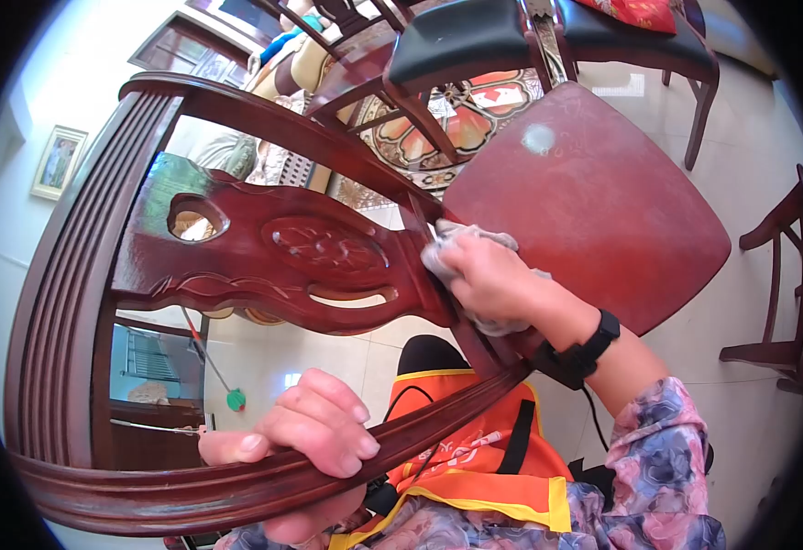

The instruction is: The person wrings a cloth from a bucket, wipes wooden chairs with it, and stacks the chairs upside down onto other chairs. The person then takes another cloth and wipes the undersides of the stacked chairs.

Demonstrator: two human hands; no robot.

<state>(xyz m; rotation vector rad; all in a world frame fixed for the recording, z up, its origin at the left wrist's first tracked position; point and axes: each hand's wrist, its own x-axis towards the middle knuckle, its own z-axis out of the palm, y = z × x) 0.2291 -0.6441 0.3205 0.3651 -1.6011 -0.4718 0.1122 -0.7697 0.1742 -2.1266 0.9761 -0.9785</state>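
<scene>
A dark red carved wooden chair fills the middle, with its backrest (264,243) toward the left and its flat seat (594,211) toward the upper right. My left hand (301,426) is closed around the near side post (209,500) of the back, fingers over the top and part of the hand showing below. In my right hand (489,275) is a bunched greyish cloth (502,323), pressed where the lower back meets the seat. The fingers are partly hidden by the cloth. A black watch-like band (594,344) circles the right wrist.
Dark-cushioned chairs (461,41) stand beyond the seat, with a patterned rug (411,137) behind. Another wooden chair (786,284) is at the right edge. A stick with a green end (236,399) shows past the backrest. An orange apron (475,440) covers my lap.
</scene>
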